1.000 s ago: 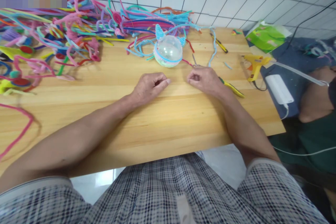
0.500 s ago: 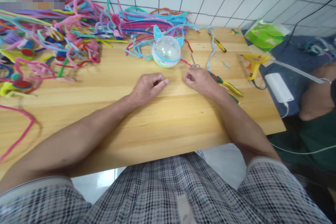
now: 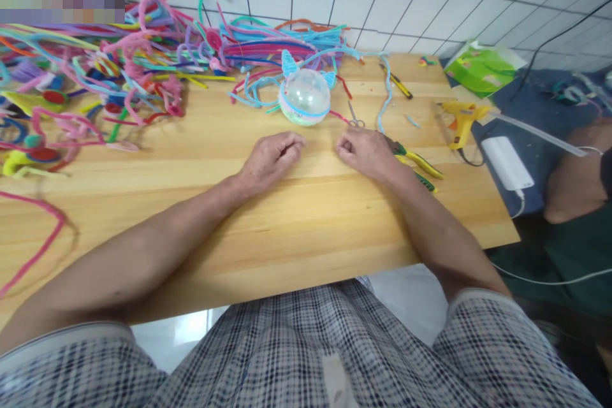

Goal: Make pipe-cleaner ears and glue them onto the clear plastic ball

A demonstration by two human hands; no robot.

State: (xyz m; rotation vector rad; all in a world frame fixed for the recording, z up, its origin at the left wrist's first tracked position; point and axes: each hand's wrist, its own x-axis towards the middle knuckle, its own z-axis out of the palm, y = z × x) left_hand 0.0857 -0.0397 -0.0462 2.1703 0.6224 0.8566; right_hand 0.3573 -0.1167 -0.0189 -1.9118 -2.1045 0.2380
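My left hand [image 3: 273, 160] rests on the wooden table with its fingers curled into a loose fist and nothing showing in it. Opposite it lies my right hand [image 3: 364, 150], also closed in a fist, with no object visible in it. Beyond the gap between them sits a clear ball [image 3: 306, 94] with a blue band and two light blue pipe-cleaner ears. Small scissors [image 3: 355, 118] lie just past my right hand. Yellow-and-green-handled pliers [image 3: 421, 162] are partly covered by that hand and forearm.
Heaps of coloured pipe cleaners [image 3: 138, 64] fill the back left. A yellow utility knife [image 3: 400, 85] lies at the back. To the right are a yellow glue gun [image 3: 461, 120], a white power block [image 3: 507, 162] and a green packet [image 3: 482, 69]. Another person's arm [image 3: 574, 178] shows at far right.
My left thumb has drawn in slightly towards its fingers. Both hands otherwise stay where they were, and the objects on the table have not moved. The view has shifted a little.
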